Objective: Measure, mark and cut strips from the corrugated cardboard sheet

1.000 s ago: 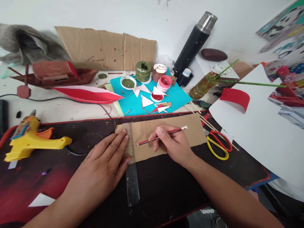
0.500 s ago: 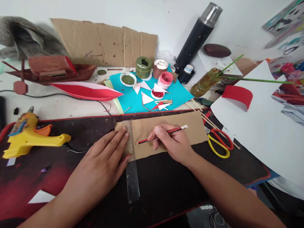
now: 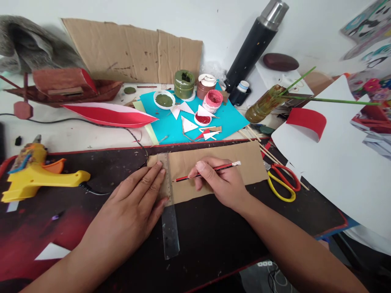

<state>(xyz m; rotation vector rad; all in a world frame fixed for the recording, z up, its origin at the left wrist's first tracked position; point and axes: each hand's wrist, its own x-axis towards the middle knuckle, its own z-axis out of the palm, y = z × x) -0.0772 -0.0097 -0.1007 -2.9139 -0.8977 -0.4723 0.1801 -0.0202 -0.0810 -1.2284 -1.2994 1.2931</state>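
A strip of brown cardboard lies on the dark mat in front of me. Across its left end rests a clear plastic ruler, its lower part reaching past the cardboard onto the mat. My left hand is flat with fingers stretched out, pressing on the ruler and the cardboard's left end. Between the thumb and fingers of my right hand is a red and black pencil. The pencil's tip points left, close to the ruler's right edge; whether it touches the cardboard I cannot tell.
A yellow glue gun lies at left, its cord running behind. Red and yellow scissors sit right of the cardboard. Behind are paint jars on blue paper, a brown model boat and a black flask.
The pencil tip has shifted slightly upward along the ruler's edge, and my right hand has moved very little. My left hand and the ruler stay in place.
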